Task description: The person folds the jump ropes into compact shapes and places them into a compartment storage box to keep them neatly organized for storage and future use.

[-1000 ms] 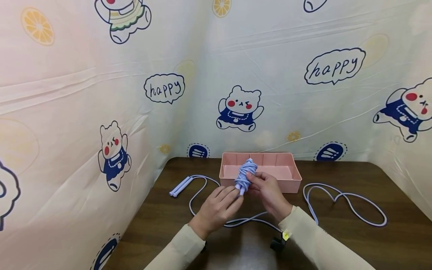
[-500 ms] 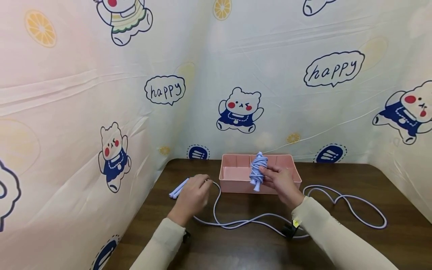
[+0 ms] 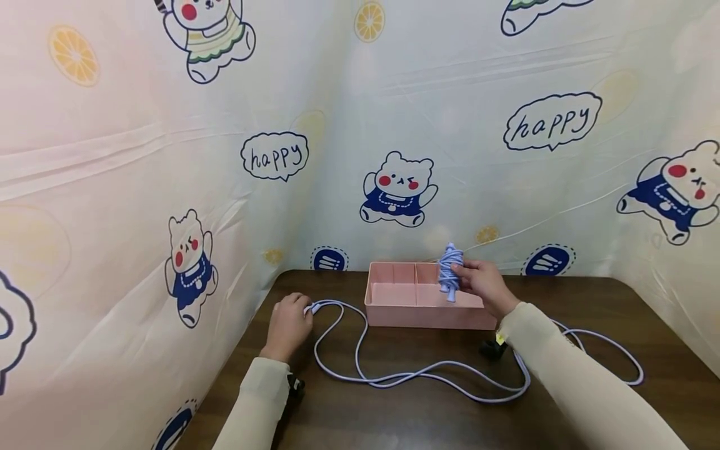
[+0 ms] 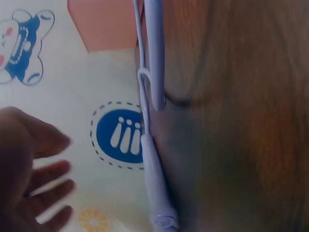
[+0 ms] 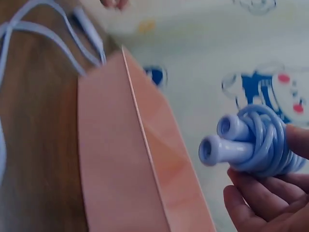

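Observation:
Above the pink box (image 3: 427, 316), my right hand (image 3: 485, 284) grips a wound-up light blue jump rope (image 3: 450, 270). In the right wrist view, two hollow handle ends (image 5: 208, 150) stick out of that bundle, with fingers and thumb around the coils. My left hand (image 3: 289, 322) is low at the table's left side, by the handles of a second, unwound jump rope (image 3: 388, 380). The left wrist view has a handle (image 4: 155, 183) lying apart from the left hand (image 4: 36, 169), whose fingers are spread and hold nothing.
The loose cord runs across the dark wooden table (image 3: 360, 415) in front of the box and loops under the right forearm. A divider (image 3: 416, 284) splits the box. Printed cloth (image 3: 332, 206) hangs behind and at both sides.
My left hand has left the wound bundle and moved left to the loose handles. The right hand has carried the bundle rightward and slightly up, over the box's right part.

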Demonstrator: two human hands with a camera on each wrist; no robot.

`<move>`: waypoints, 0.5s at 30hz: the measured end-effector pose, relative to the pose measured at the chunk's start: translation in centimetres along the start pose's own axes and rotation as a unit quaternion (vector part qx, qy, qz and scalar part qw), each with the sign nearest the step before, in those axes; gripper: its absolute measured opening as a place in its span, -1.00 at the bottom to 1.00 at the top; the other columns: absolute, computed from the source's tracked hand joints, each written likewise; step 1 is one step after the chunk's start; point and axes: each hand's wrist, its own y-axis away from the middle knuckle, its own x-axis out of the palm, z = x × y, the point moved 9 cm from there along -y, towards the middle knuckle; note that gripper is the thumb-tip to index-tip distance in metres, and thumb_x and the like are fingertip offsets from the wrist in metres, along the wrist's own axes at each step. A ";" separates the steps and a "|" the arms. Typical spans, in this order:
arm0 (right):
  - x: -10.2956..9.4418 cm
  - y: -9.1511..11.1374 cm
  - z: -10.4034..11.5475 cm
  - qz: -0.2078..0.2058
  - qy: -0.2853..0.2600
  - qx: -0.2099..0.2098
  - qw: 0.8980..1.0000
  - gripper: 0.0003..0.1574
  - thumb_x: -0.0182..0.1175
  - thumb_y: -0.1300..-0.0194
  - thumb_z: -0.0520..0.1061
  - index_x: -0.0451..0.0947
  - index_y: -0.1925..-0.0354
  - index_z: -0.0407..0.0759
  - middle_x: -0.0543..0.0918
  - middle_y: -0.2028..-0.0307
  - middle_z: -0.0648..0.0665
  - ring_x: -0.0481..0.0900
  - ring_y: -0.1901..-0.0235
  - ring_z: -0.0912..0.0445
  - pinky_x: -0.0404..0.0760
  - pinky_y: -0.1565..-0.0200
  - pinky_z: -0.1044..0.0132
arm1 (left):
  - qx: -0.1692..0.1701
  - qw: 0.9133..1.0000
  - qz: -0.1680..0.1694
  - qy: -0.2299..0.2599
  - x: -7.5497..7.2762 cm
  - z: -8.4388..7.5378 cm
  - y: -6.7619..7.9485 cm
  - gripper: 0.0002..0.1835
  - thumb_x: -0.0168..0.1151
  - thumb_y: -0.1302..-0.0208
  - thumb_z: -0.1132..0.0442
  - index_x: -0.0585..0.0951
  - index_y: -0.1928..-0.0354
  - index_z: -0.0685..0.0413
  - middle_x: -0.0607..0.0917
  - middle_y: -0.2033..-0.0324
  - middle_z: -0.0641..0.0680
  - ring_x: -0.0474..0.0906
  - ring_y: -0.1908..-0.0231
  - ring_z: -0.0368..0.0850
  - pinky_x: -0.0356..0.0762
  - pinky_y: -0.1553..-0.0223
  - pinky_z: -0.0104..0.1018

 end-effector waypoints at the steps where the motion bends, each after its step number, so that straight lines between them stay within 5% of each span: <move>1: -0.4 -0.5 -0.3 0.001 0.003 0.006 1.000 -0.30 0.11 -0.46 0.01 0.27 -0.33 -0.43 0.59 0.00 -0.32 0.65 0.15 0.01 0.54 -0.06 0.02 | -0.017 1.000 0.019 0.000 0.5 0.5 0.1 -0.87 0.38 0.00 0.40 0.68 0.34 0.20 0.67 0.29 0.12 0.58 0.25 0.16 0.48 0.25 0.13; 8: -2.1 -4.0 -3.1 0.010 0.031 0.021 0.999 -0.31 0.07 -0.48 -0.04 0.23 -0.31 -0.53 0.56 -0.04 -0.40 0.63 0.11 -0.03 0.49 -0.10 -0.06 | -0.114 0.980 0.163 0.018 3.7 3.1 1.3 -0.61 0.35 -0.16 0.23 0.64 -0.03 0.20 0.61 -0.01 0.23 0.54 0.01 0.23 0.46 0.06 0.20; 12: -2.4 -5.7 -5.2 0.008 0.111 0.021 0.994 -0.38 0.08 -0.47 -0.11 0.27 -0.28 -0.54 0.58 0.03 -0.39 0.63 0.20 0.00 0.59 0.04 0.03 | -0.140 0.971 0.190 0.034 4.5 3.8 1.9 -0.54 0.38 -0.18 0.16 0.61 -0.11 0.18 0.58 -0.06 0.24 0.51 -0.04 0.22 0.43 0.01 0.21; 15: -2.3 -6.2 -5.7 0.000 0.217 0.017 0.976 -0.42 0.08 -0.46 -0.13 0.31 -0.26 -0.51 0.59 0.12 -0.33 0.59 0.27 -0.01 0.60 0.16 0.09 | -0.153 0.967 0.197 0.045 4.9 4.1 2.3 -0.52 0.39 -0.17 0.17 0.60 -0.13 0.17 0.57 -0.09 0.24 0.49 -0.08 0.23 0.40 -0.02 0.22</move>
